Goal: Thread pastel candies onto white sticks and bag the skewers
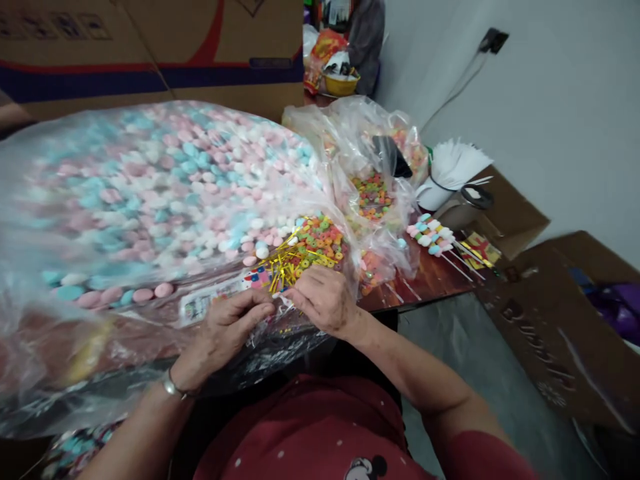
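Hands [324,299] beside gold strips [281,267], ring candies [327,235]

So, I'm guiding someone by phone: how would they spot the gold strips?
Find the big plastic bag of pastel sweets, then its lower right end. Just beyond the right hand, the gold strips lie partly over orange and green rings; unlike those round pieces, they are long and thin.

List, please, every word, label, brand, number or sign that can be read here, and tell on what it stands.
"B…": brown box at right; the following letters are too blurred to be certain.
Large cardboard box at the back: a row of square symbols, too blurred to identify.
Printed packet beside the left hand: print too small and blurred.
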Tool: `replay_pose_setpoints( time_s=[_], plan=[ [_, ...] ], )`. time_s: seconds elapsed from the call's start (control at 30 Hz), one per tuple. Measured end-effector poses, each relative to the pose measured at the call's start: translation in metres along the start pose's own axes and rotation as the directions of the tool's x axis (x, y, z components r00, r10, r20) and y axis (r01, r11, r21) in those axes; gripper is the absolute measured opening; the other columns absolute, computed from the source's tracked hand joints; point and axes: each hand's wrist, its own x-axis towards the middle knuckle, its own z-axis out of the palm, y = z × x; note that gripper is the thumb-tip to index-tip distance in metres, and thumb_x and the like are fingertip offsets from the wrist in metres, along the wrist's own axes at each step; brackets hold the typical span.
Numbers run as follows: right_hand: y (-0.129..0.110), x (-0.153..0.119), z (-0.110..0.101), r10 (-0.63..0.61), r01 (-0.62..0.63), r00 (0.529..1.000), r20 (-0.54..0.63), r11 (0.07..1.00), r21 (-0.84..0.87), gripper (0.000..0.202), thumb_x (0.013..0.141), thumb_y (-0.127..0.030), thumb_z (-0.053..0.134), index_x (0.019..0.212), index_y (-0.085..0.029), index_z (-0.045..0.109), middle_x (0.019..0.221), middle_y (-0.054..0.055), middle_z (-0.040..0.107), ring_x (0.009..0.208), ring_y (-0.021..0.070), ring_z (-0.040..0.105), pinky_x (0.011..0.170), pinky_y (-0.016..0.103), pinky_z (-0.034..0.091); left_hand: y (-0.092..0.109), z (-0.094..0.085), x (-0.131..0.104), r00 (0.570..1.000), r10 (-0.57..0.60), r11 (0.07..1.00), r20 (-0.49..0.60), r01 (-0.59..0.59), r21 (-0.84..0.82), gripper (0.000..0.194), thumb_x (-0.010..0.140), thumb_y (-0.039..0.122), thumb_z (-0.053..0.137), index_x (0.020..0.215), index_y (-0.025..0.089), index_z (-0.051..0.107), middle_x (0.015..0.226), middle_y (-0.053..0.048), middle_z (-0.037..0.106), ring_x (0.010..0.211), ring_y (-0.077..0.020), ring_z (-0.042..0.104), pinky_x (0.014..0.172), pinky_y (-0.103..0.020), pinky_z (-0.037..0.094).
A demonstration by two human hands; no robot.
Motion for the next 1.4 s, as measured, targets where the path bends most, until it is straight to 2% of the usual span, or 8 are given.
replay_pose_setpoints(
  time_s=[0.13, 0.23, 0.37, 0.47, 0.57, 0.9, 1.07, 1.4],
  plan=[
    [0.008, -0.015, -0.015, 0.058, -0.056, 0.998, -0.022, 0.994, 0.092, 0.038, 0.098, -0.034, 0.039, 0.065, -0.02, 0.053, 0.063, 0.001, 0.054, 0.064, 0.0136, 0.05, 0.065, 0.027, 0.04, -0.002, 0.008, -0.002, 0.993, 0.112, 0.981, 0.033, -0.116, 0.156, 0.028, 0.086, 0.041, 0.054, 0.074, 0.019, 0.067, 0.06, 0.0, 0.065, 0.052, -0.0129, 0.056, 0.05, -0.019, 0.043],
    [0.038, -0.034, -0.044, 0.298, -0.277, 0.932, -0.205, 0.953, 0.123, 0.025, 0.096, -0.033, 0.041, 0.085, -0.02, 0.06, 0.08, 0.003, 0.063, 0.075, 0.015, 0.057, 0.07, 0.027, 0.044, -0.005, 0.009, -0.005, 0.981, 0.193, 0.95, 0.038, -0.196, 0.244, 0.03, 0.089, 0.04, 0.05, 0.079, 0.018, 0.068, 0.063, 0.0, 0.068, 0.052, -0.0123, 0.06, 0.05, -0.018, 0.045],
    [0.103, -0.07, -0.103, 0.597, -0.719, 0.639, -0.485, 0.688, -0.1, 0.022, 0.091, -0.03, 0.042, 0.096, -0.019, 0.061, 0.086, 0.005, 0.064, 0.078, 0.0192, 0.057, 0.072, 0.032, 0.044, -0.008, 0.005, -0.008, 0.963, 0.271, 0.922, 0.008, -0.262, 0.286, 0.03, 0.09, 0.041, 0.052, 0.082, 0.017, 0.069, 0.066, -0.001, 0.071, 0.055, -0.0125, 0.065, 0.053, -0.016, 0.048],
    [0.142, -0.103, -0.139, 0.663, -0.758, 0.625, -0.412, 0.39, -0.523, 0.023, 0.088, -0.024, 0.044, 0.091, -0.014, 0.064, 0.094, 0.015, 0.065, 0.088, 0.0255, 0.055, 0.08, 0.038, 0.041, -0.009, 0.004, -0.009, 0.956, 0.292, 0.912, 0.002, -0.279, 0.299, 0.03, 0.089, 0.042, 0.053, 0.08, 0.018, 0.07, 0.068, -0.001, 0.073, 0.056, -0.0127, 0.066, 0.055, -0.016, 0.05],
    [0.158, -0.128, -0.151, 0.727, -0.675, 0.616, -0.304, 0.288, -0.679, 0.02, 0.084, -0.022, 0.049, 0.081, -0.014, 0.067, 0.089, 0.016, 0.067, 0.089, 0.0274, 0.054, 0.08, 0.039, 0.039, -0.009, 0.006, -0.01, 0.955, 0.297, 0.911, 0.01, -0.287, 0.297, 0.032, 0.089, 0.043, 0.053, 0.081, 0.017, 0.07, 0.069, -0.001, 0.073, 0.056, -0.0128, 0.066, 0.055, -0.016, 0.05],
    [0.143, -0.138, -0.159, 0.582, -0.667, 0.721, -0.376, 0.437, -0.603, 0.03, 0.092, -0.03, 0.041, 0.091, -0.017, 0.068, 0.09, 0.01, 0.069, 0.084, 0.0224, 0.061, 0.075, 0.034, 0.046, -0.018, 0.002, -0.01, 0.969, 0.245, 0.944, -0.026, -0.232, 0.236, 0.026, 0.087, 0.041, 0.058, 0.083, 0.019, 0.071, 0.072, -0.001, 0.073, 0.058, -0.0133, 0.065, 0.058, -0.018, 0.05],
    [0.1, -0.103, -0.151, 0.284, -0.359, 0.929, -0.238, 0.851, -0.382, 0.017, 0.091, -0.028, 0.053, 0.092, -0.022, 0.069, 0.085, 0.006, 0.07, 0.081, 0.0199, 0.065, 0.074, 0.032, 0.051, -0.016, -0.001, -0.004, 0.99, 0.136, 0.977, 0.032, -0.14, 0.16, 0.03, 0.089, 0.041, 0.054, 0.077, 0.017, 0.069, 0.066, -0.002, 0.069, 0.058, -0.0122, 0.06, 0.056, -0.019, 0.047],
    [0.053, -0.043, -0.106, -0.09, 0.082, 0.996, -0.019, 0.959, -0.271, 0.018, 0.086, -0.015, 0.061, 0.101, -0.023, 0.067, 0.087, 0.004, 0.07, 0.072, 0.0173, 0.062, 0.069, 0.033, 0.047, -0.029, -0.01, -0.006, 0.993, 0.034, 0.997, 0.112, -0.026, -0.072, 0.027, 0.089, 0.037, 0.056, 0.076, 0.015, 0.065, 0.067, -0.002, 0.067, 0.062, -0.0123, 0.059, 0.061, -0.021, 0.046]
  ],
)
